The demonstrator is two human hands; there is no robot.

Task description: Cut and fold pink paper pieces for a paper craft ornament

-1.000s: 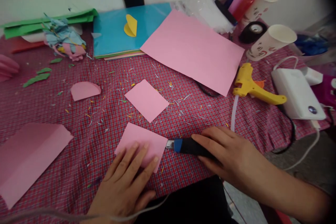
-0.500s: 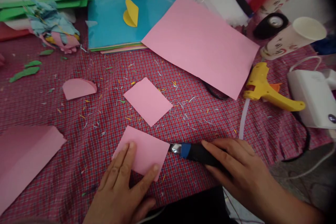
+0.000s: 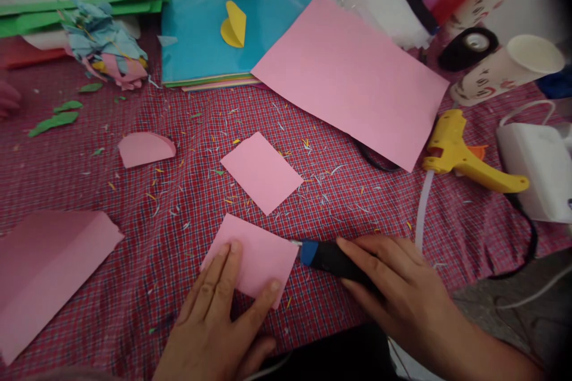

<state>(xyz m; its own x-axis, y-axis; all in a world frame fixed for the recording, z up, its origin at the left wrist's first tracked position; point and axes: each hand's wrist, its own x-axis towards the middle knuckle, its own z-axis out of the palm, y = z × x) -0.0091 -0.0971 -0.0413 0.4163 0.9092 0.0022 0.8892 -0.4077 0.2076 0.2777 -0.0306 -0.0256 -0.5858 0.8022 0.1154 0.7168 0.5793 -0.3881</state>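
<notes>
My left hand (image 3: 217, 309) lies with fingers spread on a small pink paper square (image 3: 250, 244), pressing it against the checked cloth. In my right hand (image 3: 393, 286) is a black-and-blue-handled cutting tool (image 3: 335, 259). Its short metal front meets the square's right corner; the rest of the blade is hidden, so I cannot tell scissors from a cutter. Just beyond lies another pink paper piece (image 3: 263, 174), flat and apart from both hands. A folded pink paper piece (image 3: 146, 150) rests farther left.
A large pink sheet (image 3: 353, 77) overlaps a blue paper stack (image 3: 196, 41) bearing a yellow folded heart (image 3: 233, 25). To the right are a yellow glue gun (image 3: 469, 158), a white box (image 3: 536, 169) and a paper cup (image 3: 509, 71). Crumpled scraps (image 3: 107, 41) sit back left; folded pink paper (image 3: 58, 280) lies front left.
My right hand has moved left with the tool toward the square, and less of its metal front shows. My left hand stays on the square. The view has shifted slightly.
</notes>
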